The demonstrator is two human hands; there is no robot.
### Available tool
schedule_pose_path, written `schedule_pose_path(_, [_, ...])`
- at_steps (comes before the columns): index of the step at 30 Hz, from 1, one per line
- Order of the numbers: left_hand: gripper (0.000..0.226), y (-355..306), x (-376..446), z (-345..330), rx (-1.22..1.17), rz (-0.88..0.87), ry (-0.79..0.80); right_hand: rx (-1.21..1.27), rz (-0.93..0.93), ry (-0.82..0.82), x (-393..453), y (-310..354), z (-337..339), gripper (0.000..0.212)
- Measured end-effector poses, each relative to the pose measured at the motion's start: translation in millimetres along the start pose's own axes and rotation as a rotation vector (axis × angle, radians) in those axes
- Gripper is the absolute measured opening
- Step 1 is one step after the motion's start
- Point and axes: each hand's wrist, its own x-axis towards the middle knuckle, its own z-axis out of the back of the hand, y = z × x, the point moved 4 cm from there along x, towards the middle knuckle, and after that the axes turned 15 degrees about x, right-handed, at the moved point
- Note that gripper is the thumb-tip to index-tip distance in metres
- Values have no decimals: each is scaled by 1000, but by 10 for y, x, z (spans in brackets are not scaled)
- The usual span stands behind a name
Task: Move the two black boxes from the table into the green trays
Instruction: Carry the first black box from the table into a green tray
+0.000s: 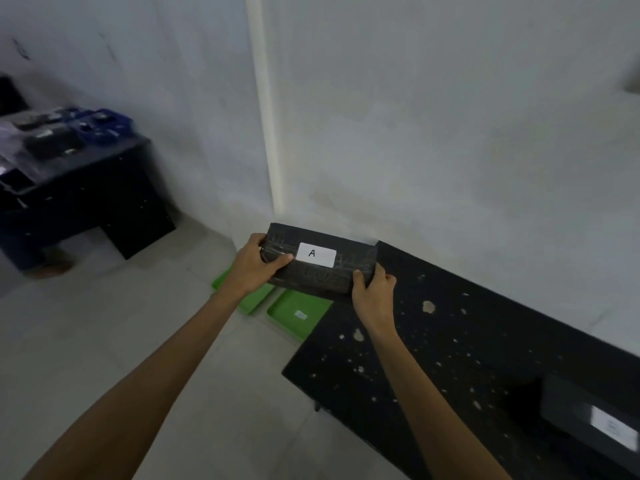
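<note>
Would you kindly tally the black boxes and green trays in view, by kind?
Black boxes: 2, box A held in both hands, the other box on the table.
Green trays: 2, left tray and right tray.
Total: 4

label "A" | white sticker [316,254] | held black box [322,271]

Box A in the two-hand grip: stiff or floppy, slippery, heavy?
Box A probably stiff: its edges stay straight between the left hand and right hand. Its wrap looks glossy and wrinkled, so possibly slick. Both hands clamp its ends, hinting at bulk or some weight; weight itself can't be judged.
</note>
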Motion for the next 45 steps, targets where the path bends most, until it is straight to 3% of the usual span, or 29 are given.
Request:
schedule_pose_path(2, [59,257,231,163,44,-19,-16,-18,-20,4,92,37,-338,44])
schedule_pose_path(5, [74,754,684,215,118,-29,-36,-54,-67,3,284,36,-792,43])
schedule_pose_path(9, [70,988,952,267,225,-22,-30,-78,-115,-5,585,-66,-1329,43])
schedule_pose_path(13, [86,1400,1437,118,316,-8,55,-72,-136,4,991,-321,-1869,46])
schedule_pose_path(25, [88,2909,3543,-1142,397,-40,400,-171,-471,-116,2650,-1781,-3304,50])
schedule_pose_path(30, [83,3554,4295,-2102,447,-134,461,-117,-603,-239,3385,-2781,-3738,53])
schedule_pose_path(35, [84,4544,5038,-3648,448,-202,540,-114,-692,-325,4013,-4318,-4208,55])
schedule_pose_path(41, [84,5655,5561,-5482,426,-310,582,-162,-678,-374,4676,-6151,-4527,63])
schedule_pose_path(45, [86,6212,5704,-6284,437,-298,618,-222,-647,-338,4925,-7060,-4633,68])
